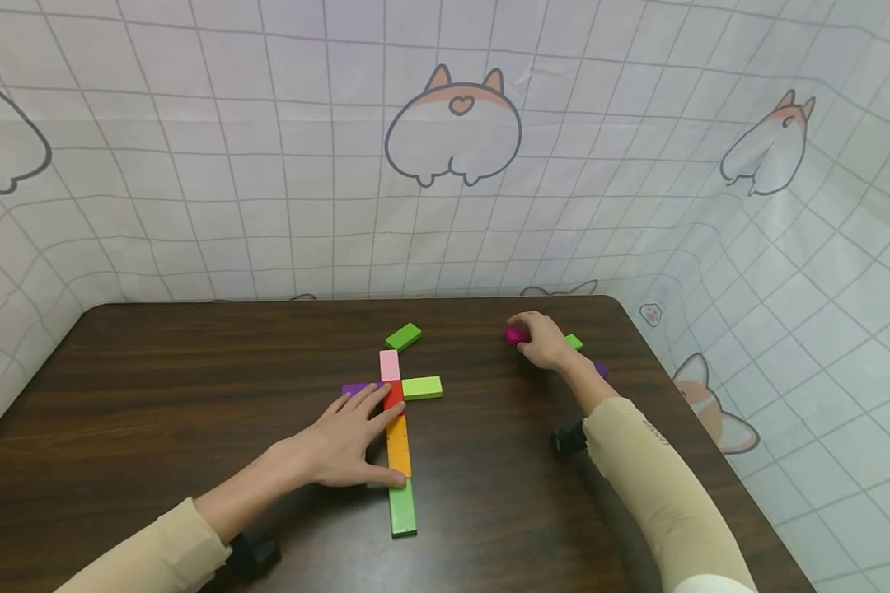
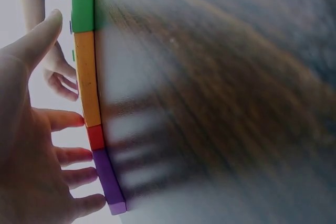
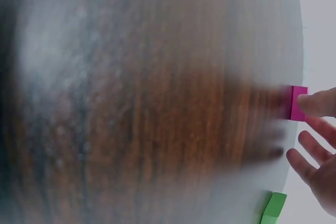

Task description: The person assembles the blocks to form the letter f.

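A row of flat coloured blocks lies on the dark wooden table: pink (image 1: 389,365), red (image 1: 393,397), orange (image 1: 398,446) and green (image 1: 403,507). A purple block (image 2: 109,181) joins the red one on the left, a lime block (image 1: 422,388) on the right. My left hand (image 1: 339,449) spreads over the row. Its thumb rests near the orange-green joint, and other fingertips touch the red and purple blocks. At the far right, my right hand (image 1: 545,341) holds a magenta block (image 3: 298,103) between thumb and index finger, the other fingers spread apart.
Behind the pink block lies a loose green block (image 1: 404,336). Another green block (image 1: 574,342) and a purple block (image 1: 601,369) sit beside my right hand, partly hidden. A white grid-patterned curtain (image 1: 267,206) hangs behind the table (image 1: 156,412) and to its right.
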### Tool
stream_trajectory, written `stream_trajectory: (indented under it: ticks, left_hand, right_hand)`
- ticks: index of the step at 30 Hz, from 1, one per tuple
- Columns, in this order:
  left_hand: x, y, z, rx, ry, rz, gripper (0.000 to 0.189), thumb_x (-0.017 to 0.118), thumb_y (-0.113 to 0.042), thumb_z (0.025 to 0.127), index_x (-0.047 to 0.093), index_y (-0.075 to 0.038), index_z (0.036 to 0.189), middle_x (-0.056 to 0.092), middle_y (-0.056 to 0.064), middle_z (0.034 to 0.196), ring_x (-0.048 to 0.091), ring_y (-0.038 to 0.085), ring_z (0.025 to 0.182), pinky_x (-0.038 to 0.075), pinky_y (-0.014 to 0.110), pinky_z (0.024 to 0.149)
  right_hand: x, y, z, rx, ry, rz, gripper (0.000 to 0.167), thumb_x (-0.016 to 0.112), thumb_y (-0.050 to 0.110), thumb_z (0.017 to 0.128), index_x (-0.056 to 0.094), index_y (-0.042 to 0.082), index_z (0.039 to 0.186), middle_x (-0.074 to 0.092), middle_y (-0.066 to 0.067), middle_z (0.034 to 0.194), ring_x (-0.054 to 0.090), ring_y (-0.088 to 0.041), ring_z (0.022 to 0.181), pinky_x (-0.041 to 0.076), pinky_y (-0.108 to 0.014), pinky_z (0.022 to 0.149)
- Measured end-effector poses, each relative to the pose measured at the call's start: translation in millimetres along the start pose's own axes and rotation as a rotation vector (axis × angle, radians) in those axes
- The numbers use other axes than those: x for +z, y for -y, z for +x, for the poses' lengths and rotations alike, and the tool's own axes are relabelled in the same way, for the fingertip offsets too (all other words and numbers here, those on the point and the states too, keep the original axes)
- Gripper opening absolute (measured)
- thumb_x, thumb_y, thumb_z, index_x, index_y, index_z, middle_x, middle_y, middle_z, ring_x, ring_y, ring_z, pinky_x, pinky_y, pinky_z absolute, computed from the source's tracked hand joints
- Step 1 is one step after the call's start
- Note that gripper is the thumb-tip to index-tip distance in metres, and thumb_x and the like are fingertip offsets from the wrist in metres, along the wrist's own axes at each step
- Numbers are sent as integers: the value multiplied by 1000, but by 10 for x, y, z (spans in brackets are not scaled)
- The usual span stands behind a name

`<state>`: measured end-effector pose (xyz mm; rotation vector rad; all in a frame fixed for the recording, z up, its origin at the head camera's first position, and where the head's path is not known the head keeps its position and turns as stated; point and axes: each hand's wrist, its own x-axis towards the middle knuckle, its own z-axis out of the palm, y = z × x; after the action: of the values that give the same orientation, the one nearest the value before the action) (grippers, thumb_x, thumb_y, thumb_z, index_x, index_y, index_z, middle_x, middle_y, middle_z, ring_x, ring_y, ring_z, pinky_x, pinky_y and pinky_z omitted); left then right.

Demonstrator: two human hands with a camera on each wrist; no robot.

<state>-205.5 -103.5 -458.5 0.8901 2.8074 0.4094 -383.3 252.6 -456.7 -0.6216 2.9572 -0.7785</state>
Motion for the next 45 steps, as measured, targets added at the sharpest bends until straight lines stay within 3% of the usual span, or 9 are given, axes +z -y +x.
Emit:
stream_trajectory:
  ticks: [19, 27, 45]
  left_hand:
    - [-45, 57, 21, 18, 3, 29, 108, 67, -77, 81, 38, -9, 159, 24, 21, 165, 20, 42, 151, 21, 66, 116]
    - [-66, 30, 27, 2, 22, 32, 107, 68, -75, 81, 38, -9, 160, 23, 21, 166, 19, 41, 152, 20, 67, 116]
    - [-38, 34, -9, 4, 30, 30, 107, 67, -76, 82, 35, -10, 161, 22, 21, 167, 17, 41, 153, 17, 67, 117]
  right_hand:
    - [45, 15, 51, -18, -37, -68, 33, 66, -3, 94, 64, -9, 126, 63, -26, 123, 57, -44, 119, 43, -53, 103]
    - [75, 61, 68, -19, -48, -52, 30, 68, 1, 96, 65, -7, 125, 63, -24, 122, 59, -39, 115, 45, -51, 100]
    - [242, 412, 159, -87, -25, -16, 31, 70, 6, 97, 65, -4, 126, 64, -18, 119, 63, -31, 108, 50, -47, 94]
